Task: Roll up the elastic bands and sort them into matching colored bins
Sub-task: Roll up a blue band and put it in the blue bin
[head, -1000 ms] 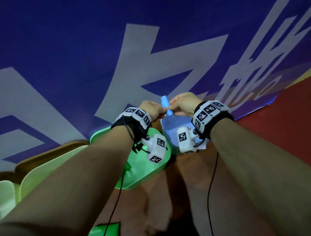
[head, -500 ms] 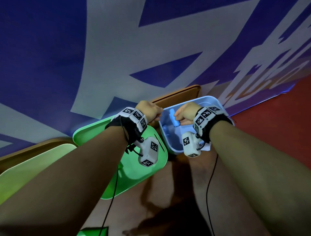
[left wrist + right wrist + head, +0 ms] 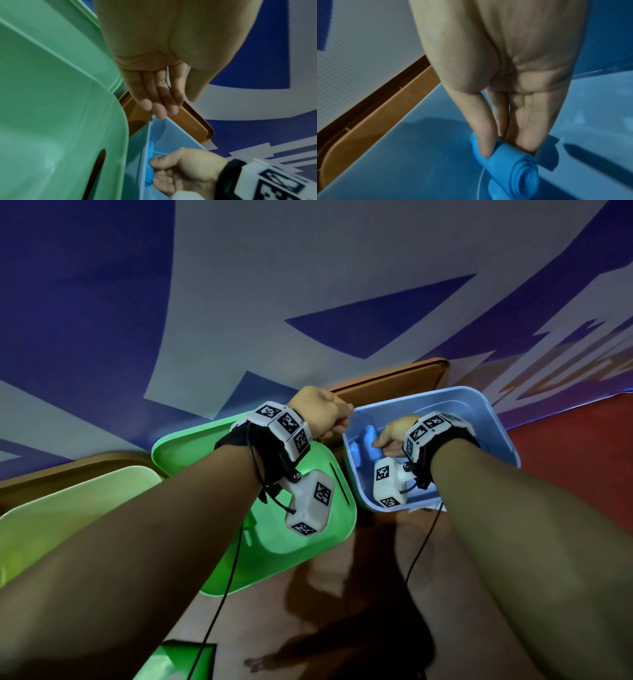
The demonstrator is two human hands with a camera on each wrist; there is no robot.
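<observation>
A rolled blue elastic band [image 3: 513,162] is down inside the light blue bin [image 3: 479,419]. My right hand [image 3: 508,148] pinches the roll between thumb and fingers near the bin's floor. In the head view the roll [image 3: 371,445] shows just left of the right hand [image 3: 387,440]. A second blue roll [image 3: 354,450] lies beside it in the bin. My left hand [image 3: 161,108] hovers over the blue bin's near-left corner with straight, relaxed fingers and holds nothing. The green bin [image 3: 239,433] sits under the left wrist.
A brown bin [image 3: 394,378] stands behind the green and blue bins. A pale green bin [image 3: 68,508] lies at the far left. A green piece [image 3: 178,659] shows at the bottom edge. A blue and white banner covers the floor beyond, with red floor [image 3: 582,457] at the right.
Both hands held the blue roll above the bins a second ago. The left hand has let go, and the right hand has lowered the roll into the blue bin.
</observation>
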